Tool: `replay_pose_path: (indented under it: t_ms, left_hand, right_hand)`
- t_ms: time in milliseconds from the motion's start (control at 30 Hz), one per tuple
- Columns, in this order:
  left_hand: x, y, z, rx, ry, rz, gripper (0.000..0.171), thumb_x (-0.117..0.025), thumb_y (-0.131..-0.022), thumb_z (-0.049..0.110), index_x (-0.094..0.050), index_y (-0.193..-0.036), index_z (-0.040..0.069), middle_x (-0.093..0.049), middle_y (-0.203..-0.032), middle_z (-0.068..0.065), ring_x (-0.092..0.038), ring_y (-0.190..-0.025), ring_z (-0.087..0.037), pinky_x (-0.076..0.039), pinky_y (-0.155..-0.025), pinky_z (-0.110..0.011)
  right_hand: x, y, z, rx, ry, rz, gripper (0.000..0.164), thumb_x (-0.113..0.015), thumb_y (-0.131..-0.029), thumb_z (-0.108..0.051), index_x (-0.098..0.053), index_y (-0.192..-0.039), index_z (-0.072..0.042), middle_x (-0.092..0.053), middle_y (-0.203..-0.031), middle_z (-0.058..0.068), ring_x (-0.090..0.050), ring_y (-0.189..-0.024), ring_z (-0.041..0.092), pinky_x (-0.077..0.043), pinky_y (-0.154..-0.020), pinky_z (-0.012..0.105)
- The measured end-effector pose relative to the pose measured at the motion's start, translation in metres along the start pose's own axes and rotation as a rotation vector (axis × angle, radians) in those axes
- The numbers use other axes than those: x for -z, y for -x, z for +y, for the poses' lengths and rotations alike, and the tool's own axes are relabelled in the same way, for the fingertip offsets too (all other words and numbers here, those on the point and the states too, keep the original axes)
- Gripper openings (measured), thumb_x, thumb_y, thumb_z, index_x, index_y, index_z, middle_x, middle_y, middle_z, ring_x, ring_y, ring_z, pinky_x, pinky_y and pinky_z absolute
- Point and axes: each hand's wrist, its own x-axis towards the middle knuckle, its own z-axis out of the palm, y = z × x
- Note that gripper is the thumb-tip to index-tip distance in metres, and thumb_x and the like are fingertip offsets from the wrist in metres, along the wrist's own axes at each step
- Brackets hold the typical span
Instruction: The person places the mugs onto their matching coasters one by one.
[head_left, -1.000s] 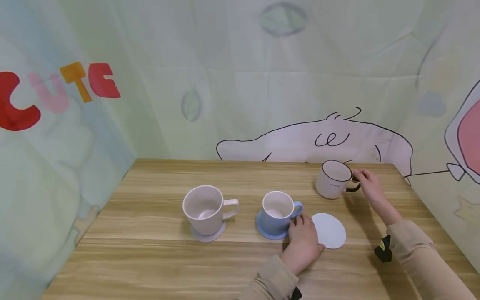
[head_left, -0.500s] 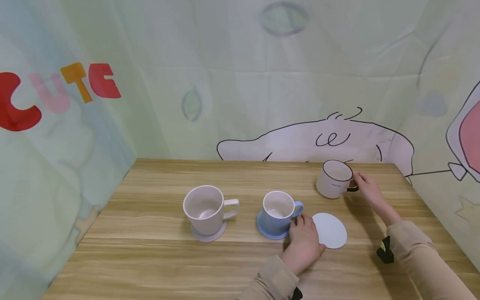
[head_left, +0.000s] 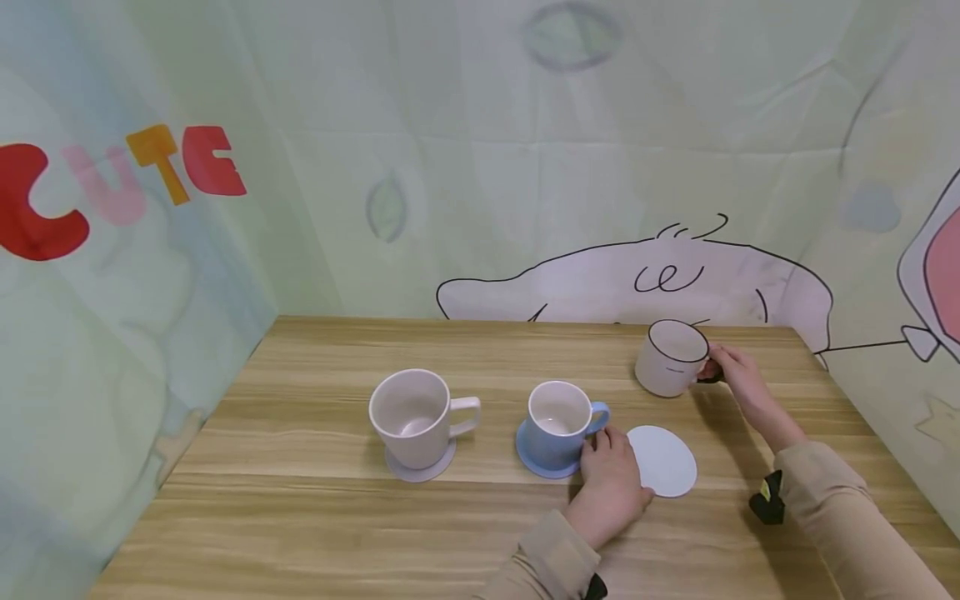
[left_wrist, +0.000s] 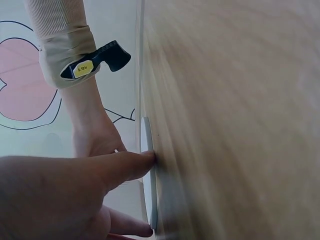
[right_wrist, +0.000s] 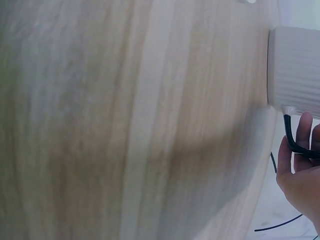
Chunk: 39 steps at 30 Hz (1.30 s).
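Note:
My right hand (head_left: 742,385) grips the black handle of a white mug (head_left: 663,371) with a dark rim, at the back right of the table. In the right wrist view the fingers wrap the black handle (right_wrist: 290,137), and the mug's side shows fine ridges. The left hand (head_left: 609,483) holds a round white coaster (head_left: 666,467) by its left edge. Seen from the left wrist, the thumb (left_wrist: 137,162) touches the coaster's edge, with a finger further along it. Right beside those fingers, a blue mug (head_left: 553,437) stands on a blue coaster (head_left: 527,458).
A larger pale mug (head_left: 408,425) stands on a pale lilac coaster (head_left: 420,473) to the left, its handle turned right. The wooden table (head_left: 315,533) ends at a printed curtain (head_left: 480,183) behind and at the sides.
My right hand's fingers have gone further around the black handle, covering more of it. The left hand, coasters and other mugs keep their places; the head view drifts slightly.

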Motion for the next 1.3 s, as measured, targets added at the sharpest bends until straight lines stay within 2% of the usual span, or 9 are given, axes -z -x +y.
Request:
replay_pose_path:
  t_ms: [133, 333, 467, 533, 567, 700, 1000, 1300]
  left_hand:
    - [0.000, 0.000, 0.000, 0.002, -0.002, 0.001, 0.077, -0.055, -0.080, 0.073, -0.044, -0.141, 0.026, -0.040, -0.147, 0.007, -0.036, -0.136, -0.008, -0.038, -0.107, -0.028]
    - [0.000, 0.000, 0.000, 0.002, -0.012, 0.001, 0.077, -0.054, -0.081, 0.073, -0.044, -0.141, 0.027, -0.040, -0.148, 0.008, -0.036, -0.136, -0.008, -0.038, -0.107, -0.029]
    - [0.000, -0.001, 0.000, 0.001, -0.017, -0.005, 0.076, -0.053, -0.081, 0.073, -0.044, -0.141, 0.027, -0.039, -0.148, 0.008, -0.036, -0.137, -0.008, -0.038, -0.108, -0.029]
    - [0.000, -0.001, 0.001, 0.004, -0.019, -0.008, 0.076, -0.053, -0.081, 0.073, -0.044, -0.141, 0.027, -0.039, -0.148, 0.008, -0.035, -0.137, -0.008, -0.038, -0.108, -0.029]
    - [0.000, -0.001, 0.001, 0.007, -0.018, -0.008, 0.077, -0.053, -0.081, 0.073, -0.044, -0.141, 0.027, -0.039, -0.148, 0.008, -0.035, -0.137, -0.008, -0.038, -0.108, -0.029]
    - [0.000, -0.001, 0.001, 0.013, -0.020, -0.006, 0.078, -0.053, -0.080, 0.074, -0.043, -0.142, 0.027, -0.039, -0.148, 0.008, -0.036, -0.136, -0.008, -0.038, -0.107, -0.029]
    - [-0.002, -0.001, 0.003, 0.012, -0.016, -0.011, 0.080, -0.054, -0.079, 0.075, -0.043, -0.142, 0.027, -0.039, -0.148, 0.007, -0.036, -0.136, -0.008, -0.038, -0.108, -0.029]
    - [-0.001, -0.001, 0.002, 0.014, -0.015, -0.011, 0.079, -0.054, -0.080, 0.074, -0.043, -0.142, 0.027, -0.038, -0.148, 0.007, -0.035, -0.136, -0.009, -0.038, -0.108, -0.030]
  right_hand:
    - [-0.001, 0.000, 0.000, -0.001, -0.027, 0.000, 0.041, -0.041, -0.103, -0.014, -0.059, -0.066, -0.018, -0.057, -0.060, -0.013, -0.058, -0.060, 0.001, -0.047, -0.066, 0.014]
    - [-0.002, 0.002, -0.004, -0.019, -0.122, -0.008, 0.041, -0.041, -0.102, -0.011, -0.059, -0.066, -0.018, -0.055, -0.059, -0.011, -0.057, -0.059, 0.003, -0.046, -0.065, 0.016]
    - [-0.001, 0.001, 0.000, 0.013, -0.182, -0.040, 0.038, -0.044, -0.102, -0.015, -0.059, -0.068, -0.017, -0.055, -0.061, -0.010, -0.055, -0.061, 0.004, -0.045, -0.066, 0.017]
    - [0.000, -0.001, 0.005, 0.040, -0.203, -0.060, 0.035, -0.048, -0.101, -0.022, -0.059, -0.068, -0.018, -0.054, -0.062, -0.011, -0.054, -0.062, 0.004, -0.044, -0.067, 0.017]
    - [0.001, -0.002, 0.008, 0.067, -0.252, -0.086, 0.035, -0.048, -0.101, -0.022, -0.060, -0.069, -0.017, -0.056, -0.063, -0.009, -0.054, -0.062, 0.006, -0.044, -0.066, 0.018]
    - [0.001, -0.002, 0.010, 0.071, -0.307, -0.095, 0.033, -0.050, -0.100, -0.026, -0.061, -0.070, -0.018, -0.055, -0.063, -0.010, -0.053, -0.062, 0.005, -0.043, -0.065, 0.018]
    - [-0.006, 0.005, 0.000, -0.028, -0.397, -0.027, 0.043, -0.037, -0.103, -0.008, -0.062, -0.069, -0.014, -0.053, -0.062, -0.007, -0.052, -0.060, 0.007, -0.045, -0.065, 0.019]
    - [-0.010, 0.007, 0.001, 0.001, -0.462, -0.035, 0.044, -0.033, -0.104, -0.008, -0.062, -0.071, -0.013, -0.054, -0.064, -0.007, -0.052, -0.061, 0.007, -0.045, -0.066, 0.019]
